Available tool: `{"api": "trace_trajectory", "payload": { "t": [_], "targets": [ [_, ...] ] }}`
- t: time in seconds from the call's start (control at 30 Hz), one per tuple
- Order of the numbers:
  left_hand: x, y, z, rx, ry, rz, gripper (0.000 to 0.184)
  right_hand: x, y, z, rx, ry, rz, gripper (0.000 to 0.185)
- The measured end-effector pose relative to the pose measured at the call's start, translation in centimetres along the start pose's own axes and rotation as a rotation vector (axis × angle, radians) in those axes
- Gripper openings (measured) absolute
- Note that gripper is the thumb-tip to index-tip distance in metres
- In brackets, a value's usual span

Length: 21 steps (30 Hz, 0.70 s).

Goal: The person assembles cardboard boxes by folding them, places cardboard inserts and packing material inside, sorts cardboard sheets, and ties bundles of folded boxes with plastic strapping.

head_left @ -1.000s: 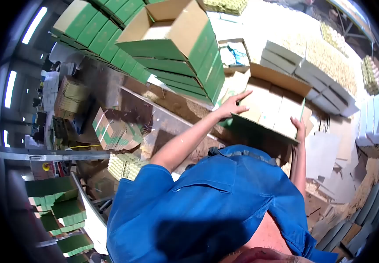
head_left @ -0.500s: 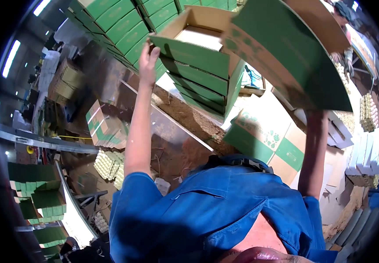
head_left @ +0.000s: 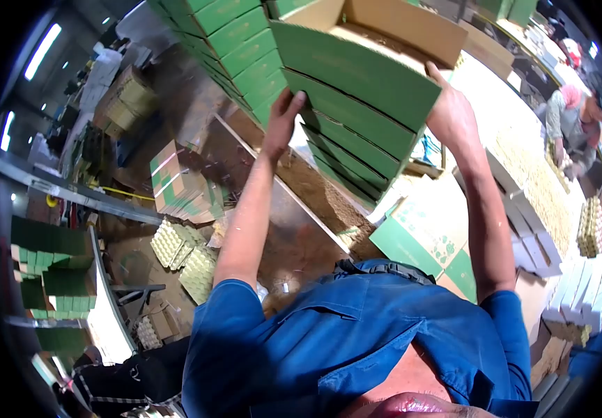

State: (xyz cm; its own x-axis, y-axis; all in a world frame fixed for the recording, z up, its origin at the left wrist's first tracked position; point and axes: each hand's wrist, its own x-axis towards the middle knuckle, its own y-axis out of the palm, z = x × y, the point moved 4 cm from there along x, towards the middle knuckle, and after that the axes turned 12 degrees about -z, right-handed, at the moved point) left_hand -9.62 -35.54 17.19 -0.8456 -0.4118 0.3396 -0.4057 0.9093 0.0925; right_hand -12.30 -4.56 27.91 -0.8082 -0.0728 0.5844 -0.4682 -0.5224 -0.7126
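Note:
An open-topped green cardboard box (head_left: 357, 73), brown inside, sits on top of a stack of green boxes (head_left: 357, 143). My right hand (head_left: 454, 115) grips its near right corner, a fingertip over the top edge and the other fingers hidden. Lower down, at the stack's left edge, is my left hand (head_left: 283, 125). Its thumb and fingers are apart, touching the side of a box just under the top one.
More stacked green boxes (head_left: 242, 52) stand behind on the left. Flat printed cardboard (head_left: 423, 226) lies near my waist. Egg trays (head_left: 196, 272) and a bundle of cardboard (head_left: 182, 184) are on the floor. At the right, a co-worker (head_left: 576, 129) leans over a pale table.
The large green box raised in my right hand has come down to the left onto the stack. My left hand has slid lower along the stack's edge, and the view has shifted.

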Motion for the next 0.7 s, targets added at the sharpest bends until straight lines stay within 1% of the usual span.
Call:
{"api": "trace_trajectory", "payload": {
  "t": [0.03, 0.07, 0.1, 0.17, 0.2, 0.23, 0.3, 0.33, 0.37, 0.43, 0.5, 0.53, 0.57, 0.6, 0.63, 0.67, 0.7],
  "targets": [
    [0.3, 0.0, 0.6, -0.017, 0.038, 0.015, 0.053, 0.0, 1.0, -0.7, 0.1, -0.021, -0.024, 0.063],
    [0.7, -0.3, 0.9, -0.013, 0.034, 0.04, 0.052, -0.2, 0.1, 0.0, 0.09, 0.042, 0.045, 0.067],
    [0.9, -0.5, 1.2, -0.004, 0.021, 0.079, 0.052, -0.3, 0.2, -0.3, 0.115, 0.018, 0.07, 0.064],
    [0.8, -0.6, 0.5, 0.001, 0.016, 0.113, 0.053, -0.5, -1.7, 0.2, 0.08, 0.103, 0.133, 0.062],
    [1.0, -0.6, 0.6, -0.025, -0.002, 0.118, 0.053, -0.9, -1.9, -0.3, 0.201, 0.144, 0.141, 0.065],
    [1.2, -0.5, 0.4, -0.051, -0.024, 0.124, 0.054, -1.4, -2.6, -0.5, 0.204, 0.145, 0.133, 0.065],
    [1.2, -0.6, 0.0, -0.063, -0.046, 0.078, 0.06, -2.8, -4.1, -1.7, 0.427, 0.339, 0.078, 0.069],
    [2.0, -1.4, 1.5, -0.1, -0.086, 0.024, 0.06, -3.1, -3.5, -4.3, 0.31, 0.149, -0.113, 0.069],
    [2.5, -1.5, 1.6, -0.137, -0.127, -0.023, 0.06, -4.1, -4.5, -5.2, 0.302, 0.169, -0.128, 0.069],
    [3.0, -1.2, 1.2, -0.158, -0.077, 0.045, 0.055, -7.2, -5.9, -7.4, 0.517, 0.425, 0.054, 0.065],
    [3.3, -1.1, 1.0, -0.15, -0.098, 0.068, 0.053, -12.0, -6.3, -12.6, 0.491, 0.421, -0.059, 0.055],
    [3.2, -0.9, 0.7, -0.163, -0.092, 0.055, 0.051, -15.2, -5.9, -16.4, 0.467, 0.462, -0.046, 0.053],
    [3.4, -0.9, 0.6, -0.174, -0.082, 0.05, 0.052, -18.9, -6.3, -19.2, 0.365, 0.473, -0.07, 0.052],
    [3.6, -1.2, 0.9, -0.181, -0.081, 0.048, 0.054, -23.3, -6.9, -21.6, 0.223, 0.648, -0.085, 0.051],
    [3.7, -1.3, 1.2, -0.189, -0.08, 0.045, 0.055, -28.2, -7.3, -24.4, 0.043, 0.669, -0.131, 0.051],
    [3.3, -1.2, 1.0, -0.196, -0.08, 0.043, 0.057, -33.6, -7.4, -27.4, -0.237, 0.711, -0.033, 0.053],
    [2.9, -1.1, 0.9, -0.18, -0.069, 0.095, 0.062, -38.5, -7.5, -29.6, -0.319, 0.84, 0.06, 0.056]
  ]
}}
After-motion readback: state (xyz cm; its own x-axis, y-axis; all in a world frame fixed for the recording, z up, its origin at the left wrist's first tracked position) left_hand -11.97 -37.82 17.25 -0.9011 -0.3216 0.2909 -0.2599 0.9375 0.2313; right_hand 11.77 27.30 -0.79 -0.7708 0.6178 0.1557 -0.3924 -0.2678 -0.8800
